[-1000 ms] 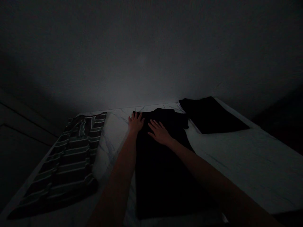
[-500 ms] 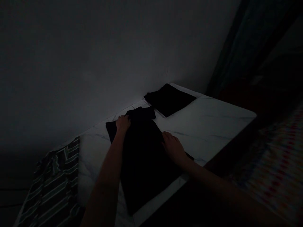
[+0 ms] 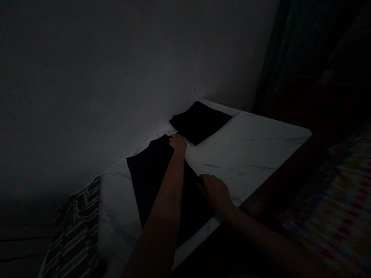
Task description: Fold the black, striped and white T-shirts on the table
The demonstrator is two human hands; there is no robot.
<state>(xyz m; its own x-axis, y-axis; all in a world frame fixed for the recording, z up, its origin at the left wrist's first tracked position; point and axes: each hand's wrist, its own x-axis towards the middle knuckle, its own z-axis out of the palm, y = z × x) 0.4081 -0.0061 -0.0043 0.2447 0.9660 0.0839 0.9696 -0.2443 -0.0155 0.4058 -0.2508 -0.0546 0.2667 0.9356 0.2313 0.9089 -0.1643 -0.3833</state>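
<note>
A black garment (image 3: 150, 173) lies spread on a white marble-patterned table (image 3: 246, 150); the dim light hides its details. My left hand (image 3: 178, 143) reaches across it to its far right corner, fingers curled onto the cloth there. At the garment's right edge, nearer to me, my right hand (image 3: 215, 193) has its fingers bent around the cloth. My left forearm covers part of the garment's middle. Just beyond my left hand sits a second black folded cloth (image 3: 201, 121), flat near the wall.
A dark striped cloth (image 3: 78, 231) lies at the table's left end. The grey wall (image 3: 101, 77) runs along the far side. On the right, past the table edge, is a colourful patterned fabric (image 3: 344, 208). A dark curtain (image 3: 278, 58) hangs at the back right.
My left hand has moved right, from the garment's far left part to its far right corner. The flap that stuck out there is now folded in, and the garment looks narrower at its right side.
</note>
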